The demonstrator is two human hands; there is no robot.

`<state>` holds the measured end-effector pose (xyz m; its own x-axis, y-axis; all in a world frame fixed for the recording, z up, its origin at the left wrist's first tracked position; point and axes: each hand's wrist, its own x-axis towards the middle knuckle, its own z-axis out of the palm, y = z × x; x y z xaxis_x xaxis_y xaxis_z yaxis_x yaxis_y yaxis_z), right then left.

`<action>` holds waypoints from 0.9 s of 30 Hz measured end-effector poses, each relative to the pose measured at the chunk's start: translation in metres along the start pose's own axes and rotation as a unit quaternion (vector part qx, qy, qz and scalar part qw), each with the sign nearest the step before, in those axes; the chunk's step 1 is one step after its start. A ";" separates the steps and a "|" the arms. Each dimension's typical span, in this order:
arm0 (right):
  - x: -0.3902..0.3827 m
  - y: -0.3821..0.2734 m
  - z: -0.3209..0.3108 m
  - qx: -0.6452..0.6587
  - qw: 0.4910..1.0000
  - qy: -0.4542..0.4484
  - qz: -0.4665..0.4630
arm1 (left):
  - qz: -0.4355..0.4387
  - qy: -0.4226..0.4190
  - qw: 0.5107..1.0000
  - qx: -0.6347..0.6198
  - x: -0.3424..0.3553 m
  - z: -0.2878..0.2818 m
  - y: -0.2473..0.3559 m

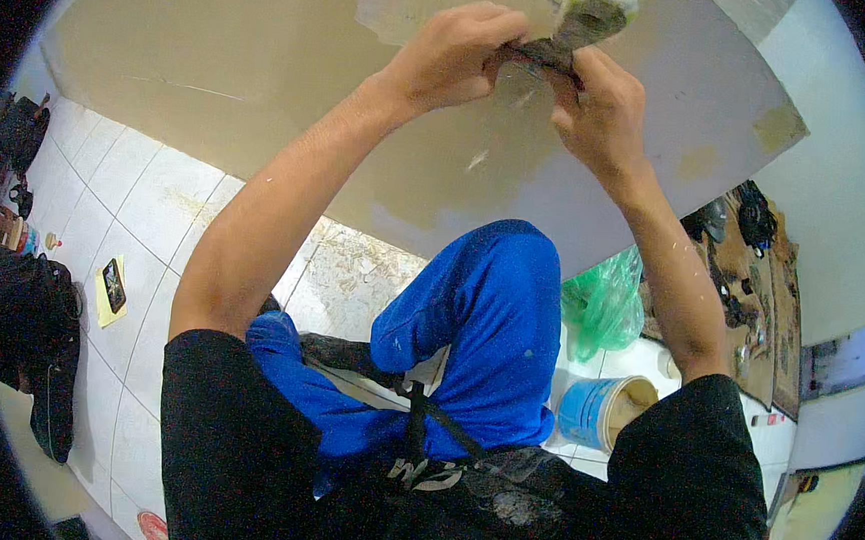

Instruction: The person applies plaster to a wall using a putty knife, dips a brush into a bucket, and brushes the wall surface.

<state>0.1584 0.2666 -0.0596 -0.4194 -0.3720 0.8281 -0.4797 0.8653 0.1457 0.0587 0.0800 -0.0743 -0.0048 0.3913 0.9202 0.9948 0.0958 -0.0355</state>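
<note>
In front of me, at the top of the view, both my hands are raised close together before a large tan and pale grey surface point(296, 70). The fingers of my left hand point(460, 51) are closed on one end of a dark, rough-looking strip point(545, 54). My right hand point(605, 99) grips its other end. Just above the strip and touching it is a rounded, pale greenish-white and grey piece point(596, 13). I cannot tell whether the two are one thing. My fingers partly hide the strip.
Beside my right thigh stand a blue and white bucket point(588, 411) and a green plastic bag point(606, 302). Pale debris point(352, 274) lies on white floor tiles. At left are a phone point(114, 284) on yellow paper and a dark bag point(32, 332). Brown sheeting point(766, 303) lies at right.
</note>
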 end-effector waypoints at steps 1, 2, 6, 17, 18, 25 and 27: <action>0.003 0.003 0.000 -0.003 1.000 0.018 -0.019 | 0.001 -0.001 1.000 -0.001 0.005 0.000 0.002; 0.014 0.005 -0.005 -0.002 0.999 0.020 -0.025 | 0.004 0.049 0.999 0.020 0.014 -0.002 0.004; 0.037 -0.007 -0.013 0.026 0.996 0.074 -0.035 | 0.039 0.088 0.993 0.063 0.029 -0.011 -0.009; 0.048 -0.006 -0.036 0.051 0.995 0.066 -0.054 | 0.048 0.095 0.994 0.023 0.048 -0.018 0.012; 0.051 -0.001 -0.050 0.045 0.997 0.068 0.007 | 0.070 0.134 0.989 0.006 0.064 -0.021 0.022; 0.034 0.010 -0.045 0.100 0.993 0.017 0.064 | 0.055 0.105 0.992 -0.046 0.057 -0.002 0.009; 0.033 0.009 -0.040 0.046 0.998 0.024 0.026 | 0.061 0.092 0.993 -0.052 0.052 -0.001 0.006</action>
<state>0.1709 0.2751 -0.0090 -0.4090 -0.3092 0.8586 -0.5278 0.8477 0.0538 0.0643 0.0999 -0.0268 0.1256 0.2202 0.9673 0.9920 -0.0412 -0.1195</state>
